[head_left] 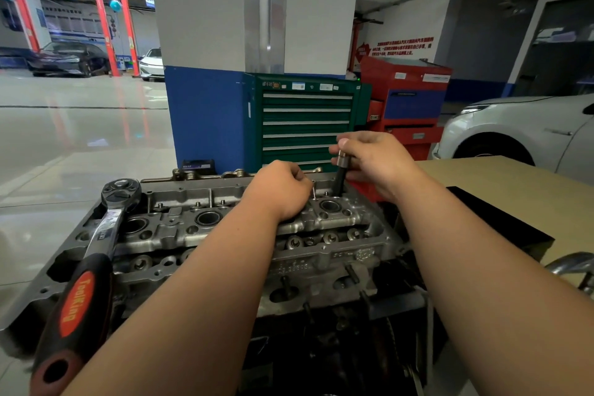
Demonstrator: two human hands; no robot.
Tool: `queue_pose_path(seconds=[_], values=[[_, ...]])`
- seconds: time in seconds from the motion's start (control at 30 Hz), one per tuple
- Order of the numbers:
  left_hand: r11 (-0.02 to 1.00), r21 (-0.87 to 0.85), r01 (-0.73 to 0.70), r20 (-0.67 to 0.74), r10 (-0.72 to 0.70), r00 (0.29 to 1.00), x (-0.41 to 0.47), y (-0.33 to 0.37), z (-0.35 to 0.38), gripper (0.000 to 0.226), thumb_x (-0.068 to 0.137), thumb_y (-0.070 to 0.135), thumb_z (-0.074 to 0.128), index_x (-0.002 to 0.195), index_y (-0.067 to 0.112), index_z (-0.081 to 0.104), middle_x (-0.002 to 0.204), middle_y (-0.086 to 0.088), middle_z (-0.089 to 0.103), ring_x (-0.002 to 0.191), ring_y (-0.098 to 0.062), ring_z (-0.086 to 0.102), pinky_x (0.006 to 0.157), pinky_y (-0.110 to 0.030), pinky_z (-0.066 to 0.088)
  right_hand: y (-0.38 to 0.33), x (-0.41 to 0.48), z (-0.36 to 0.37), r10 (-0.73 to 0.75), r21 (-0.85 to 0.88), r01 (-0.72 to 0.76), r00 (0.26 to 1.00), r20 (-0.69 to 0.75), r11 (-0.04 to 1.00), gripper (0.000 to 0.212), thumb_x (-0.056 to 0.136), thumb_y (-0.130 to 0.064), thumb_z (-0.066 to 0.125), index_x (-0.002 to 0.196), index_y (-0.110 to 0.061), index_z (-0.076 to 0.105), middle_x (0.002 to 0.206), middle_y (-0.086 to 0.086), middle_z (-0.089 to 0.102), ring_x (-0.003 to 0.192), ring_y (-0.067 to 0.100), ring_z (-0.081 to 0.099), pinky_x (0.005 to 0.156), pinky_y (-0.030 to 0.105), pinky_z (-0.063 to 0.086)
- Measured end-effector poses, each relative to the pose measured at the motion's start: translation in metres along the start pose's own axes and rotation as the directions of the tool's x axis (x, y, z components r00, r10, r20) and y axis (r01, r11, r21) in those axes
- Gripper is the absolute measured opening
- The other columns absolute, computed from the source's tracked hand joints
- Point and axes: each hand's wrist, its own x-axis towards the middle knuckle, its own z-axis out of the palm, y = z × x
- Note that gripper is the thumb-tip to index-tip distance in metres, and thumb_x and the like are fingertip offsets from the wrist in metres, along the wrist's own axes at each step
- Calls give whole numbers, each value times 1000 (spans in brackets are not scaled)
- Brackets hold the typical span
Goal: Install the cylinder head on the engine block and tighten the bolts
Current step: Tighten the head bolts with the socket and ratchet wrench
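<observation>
Engine block: It is the dark bottom part, low in the middle.
Cylinder head: It already sits flat on top of the engine block. That part of the job looks done.
What is left: I think the bolts need to be made tight. I cannot see how many are in or tight.
Big wrench: It lies on the left end of the cylinder head. No hand touches it.
Right hand: It reaches out to the far right end of the cylinder head. Its fingers are curled around the top of the long socket.
Left hand: It is over the middle of the cylinder head, knuckles up. Its fingers are curled in and seem to pinch the thin metal pin.
Long socket: It stands almost straight up, with its bottom end in a hole at the far right.
Thin metal pin: It points down, just beside the long socket.
</observation>
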Motion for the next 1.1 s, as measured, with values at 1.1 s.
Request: queue_pose_path(seconds=[1.1], values=[[924,361,-129,217,51,975,13,25,34,38,91,34,36,119,28,60,123,-8,53,120,-32,39,96,-47,38,-4,25,-15,-168,-563,130,986,-17,816,3,87,-19,52,87,-22,54,85,-1,65,71,16,61,56,26,40]])
